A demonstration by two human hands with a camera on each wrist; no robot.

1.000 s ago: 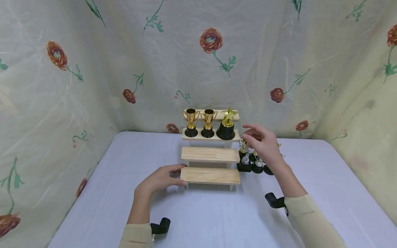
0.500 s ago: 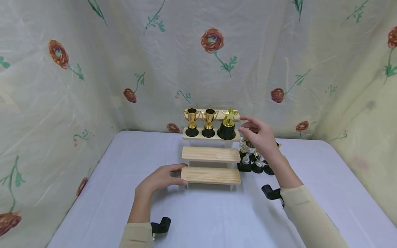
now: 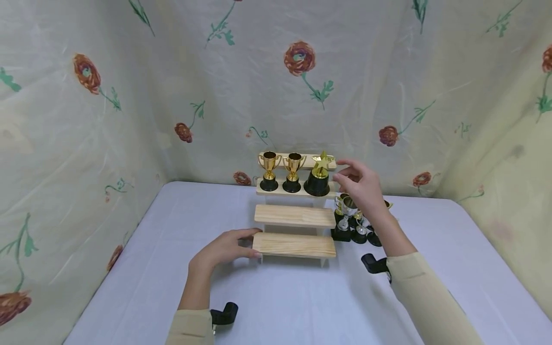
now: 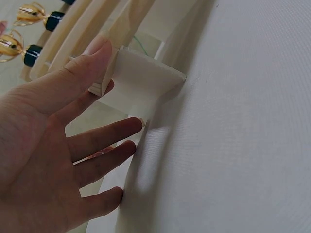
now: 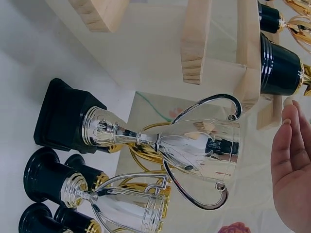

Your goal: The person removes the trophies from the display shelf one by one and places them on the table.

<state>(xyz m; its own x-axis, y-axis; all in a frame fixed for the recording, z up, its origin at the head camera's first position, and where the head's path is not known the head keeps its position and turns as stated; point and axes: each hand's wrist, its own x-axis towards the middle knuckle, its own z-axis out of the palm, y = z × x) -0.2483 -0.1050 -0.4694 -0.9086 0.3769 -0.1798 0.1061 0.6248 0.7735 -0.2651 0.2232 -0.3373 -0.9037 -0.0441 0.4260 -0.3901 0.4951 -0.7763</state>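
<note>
On the second-highest step of a pale wooden display stand stand two gold cup trophies and a gold star trophy with a black base. My left hand grips the left end of the lowest step between thumb and index finger; its other fingers spread loosely below. Beside the star trophy, at the stand's right end, is my right hand, with thumb and index finger parted and nothing held. Its fingertips are right by the black base in the right wrist view.
Several silver and gold trophies crowd the table right of the stand, under my right forearm; a tall silver cup is among them. The two lower steps are bare wood. A white cloth covers the table, and a flowered curtain hangs behind.
My right hand has moved left and slightly up, from above the grouped trophies to beside the star trophy. My left hand keeps its place on the lowest step.
</note>
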